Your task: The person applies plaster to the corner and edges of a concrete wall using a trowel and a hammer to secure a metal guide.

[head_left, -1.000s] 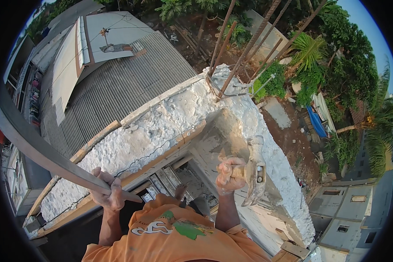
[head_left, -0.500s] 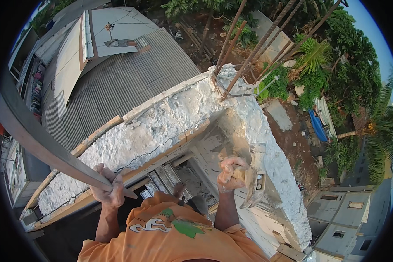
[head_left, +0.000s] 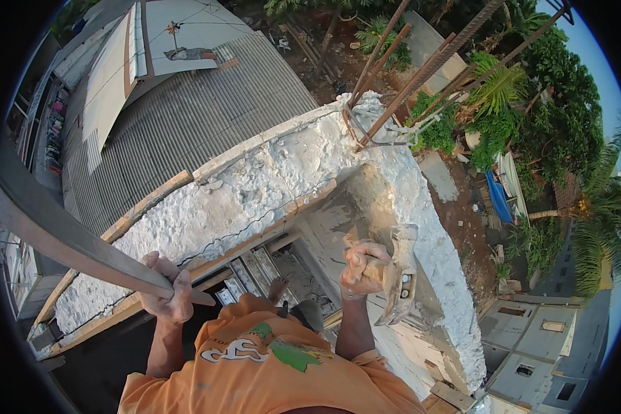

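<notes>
The left hand (head_left: 167, 290) is wrapped around a long plank (head_left: 83, 250) close to its right-hand end, probably to steer that tip while the rest slants off leftward. The right hand (head_left: 362, 269) is closed on a hammer (head_left: 399, 276) just behind its head, a short grip that likely keeps the heavy end under control. Past them runs a rough white wall top (head_left: 241, 193); rusty rebar (head_left: 424, 77) rises at its corner, apparently anchored there. Farther off lie a corrugated roof (head_left: 207, 117) and trees (head_left: 559, 90).
</notes>
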Demonstrator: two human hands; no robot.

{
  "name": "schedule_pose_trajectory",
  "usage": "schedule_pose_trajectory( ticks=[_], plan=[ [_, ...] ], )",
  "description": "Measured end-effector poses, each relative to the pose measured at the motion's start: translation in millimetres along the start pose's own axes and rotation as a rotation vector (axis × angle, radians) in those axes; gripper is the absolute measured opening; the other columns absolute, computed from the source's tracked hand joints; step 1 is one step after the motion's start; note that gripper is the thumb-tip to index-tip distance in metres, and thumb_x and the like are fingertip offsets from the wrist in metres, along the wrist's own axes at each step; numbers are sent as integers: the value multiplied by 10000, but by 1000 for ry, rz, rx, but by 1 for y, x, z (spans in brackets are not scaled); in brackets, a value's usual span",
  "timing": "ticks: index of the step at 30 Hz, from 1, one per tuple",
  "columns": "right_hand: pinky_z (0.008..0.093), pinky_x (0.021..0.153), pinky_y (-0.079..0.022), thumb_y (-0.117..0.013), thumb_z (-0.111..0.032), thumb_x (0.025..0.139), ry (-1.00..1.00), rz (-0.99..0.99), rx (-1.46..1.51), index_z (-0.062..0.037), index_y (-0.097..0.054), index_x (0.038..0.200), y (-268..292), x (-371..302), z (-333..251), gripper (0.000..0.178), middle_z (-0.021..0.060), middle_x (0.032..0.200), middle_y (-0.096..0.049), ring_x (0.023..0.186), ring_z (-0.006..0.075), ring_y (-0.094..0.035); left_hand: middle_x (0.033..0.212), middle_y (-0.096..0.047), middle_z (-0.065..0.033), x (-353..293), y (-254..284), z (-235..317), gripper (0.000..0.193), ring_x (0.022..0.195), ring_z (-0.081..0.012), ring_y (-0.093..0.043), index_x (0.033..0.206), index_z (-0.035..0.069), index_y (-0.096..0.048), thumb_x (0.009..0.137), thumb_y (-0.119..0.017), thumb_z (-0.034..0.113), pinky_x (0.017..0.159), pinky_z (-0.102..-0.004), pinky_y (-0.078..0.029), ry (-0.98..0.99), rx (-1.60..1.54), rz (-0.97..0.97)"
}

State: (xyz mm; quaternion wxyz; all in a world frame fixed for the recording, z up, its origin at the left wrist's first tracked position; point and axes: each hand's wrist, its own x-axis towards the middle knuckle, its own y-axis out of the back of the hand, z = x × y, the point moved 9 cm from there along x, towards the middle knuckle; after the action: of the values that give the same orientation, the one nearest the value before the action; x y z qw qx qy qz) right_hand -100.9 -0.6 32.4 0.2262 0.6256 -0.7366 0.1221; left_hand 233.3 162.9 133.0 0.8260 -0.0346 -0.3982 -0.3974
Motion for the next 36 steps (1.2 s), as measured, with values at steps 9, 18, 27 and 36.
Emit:
schedule_pose_trajectory(
  ticks=[9, 18, 27, 36],
  plan=[
    [355, 696, -529, -727, -217, 884, -104, -100, -522, 50, -623, 1105, -24, -45, 57, 362, 164, 894, -712, 762, 304, -683, 680, -421, -26, -9, 5, -10, 567, 595, -99, -362, 1296, -138, -371, 779, -559, -3, 607, -260, -336, 76, 12, 42],
    [365, 660, -496, -665, -231, 917, -18, -53, -280, -4, -631, 973, -11, 2, 18, 236, 78, 841, -637, 713, 171, -607, 678, -410, -31, -8, 4, -9, 593, 590, -102, -345, 1335, -127, -356, 781, -542, -27, 581, -264, -321, 42, -79, 47],
    [302, 786, -501, -692, -215, 913, 176, -169, -814, -8, -637, 1075, -27, -10, 2, 269, 110, 961, -660, 858, 217, -628, 672, -414, -26, -6, 6, -17, 588, 593, -104, -351, 1343, -121, -351, 804, -542, 16, 595, -274, -316, 42, -16, 24],
    [428, 593, -544, -747, -328, 850, -111, -33, -346, 11, -567, 996, -26, -33, 94, 411, 197, 788, -681, 745, 380, -692, 705, -421, -26, -6, 5, -13, 608, 629, -100, -371, 1333, -149, -323, 821, -558, 80, 635, -253, -333, 120, 32, 76]
  ],
)
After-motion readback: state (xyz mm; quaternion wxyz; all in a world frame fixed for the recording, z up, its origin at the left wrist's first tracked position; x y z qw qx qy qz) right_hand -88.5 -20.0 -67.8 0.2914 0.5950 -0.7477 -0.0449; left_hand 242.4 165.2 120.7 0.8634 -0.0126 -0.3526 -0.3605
